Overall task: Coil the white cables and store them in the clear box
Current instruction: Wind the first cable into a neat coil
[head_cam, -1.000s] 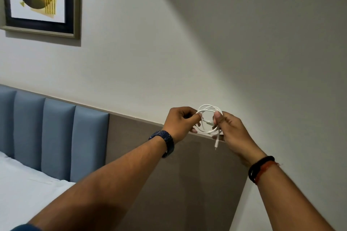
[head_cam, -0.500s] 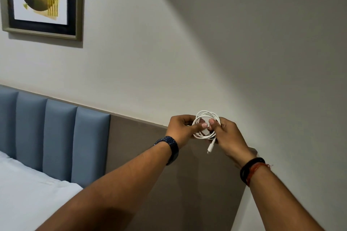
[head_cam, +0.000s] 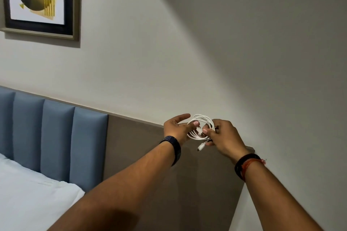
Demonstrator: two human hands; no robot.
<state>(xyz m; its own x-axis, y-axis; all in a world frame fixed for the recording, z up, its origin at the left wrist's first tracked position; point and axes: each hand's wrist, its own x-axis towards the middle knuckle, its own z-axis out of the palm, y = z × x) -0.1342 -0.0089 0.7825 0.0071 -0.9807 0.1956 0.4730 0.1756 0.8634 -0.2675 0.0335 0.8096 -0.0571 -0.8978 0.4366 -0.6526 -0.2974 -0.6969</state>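
A white cable [head_cam: 203, 118] is wound into a small coil and held up in front of the wall. My right hand [head_cam: 224, 136] grips the coil's right side, with fingers and thumb curled round the strands. A white plug end [head_cam: 200, 147] hangs down below the coil. My left hand [head_cam: 177, 127] is at the coil's left side with its fingers stretched out and only the thumb tip touching the loops. No clear box is in view.
A grey-brown wall panel [head_cam: 142, 152] runs behind my hands, next to a blue padded headboard [head_cam: 56, 137]. A bed with white sheets [head_cam: 24, 199] lies at lower left. A framed picture [head_cam: 40, 0] hangs at upper left.
My left hand has loosened from a pinch on the coil to stretched fingers. Both hands and the coil have sunk slightly in the view. The plug end hangs lower and further left.
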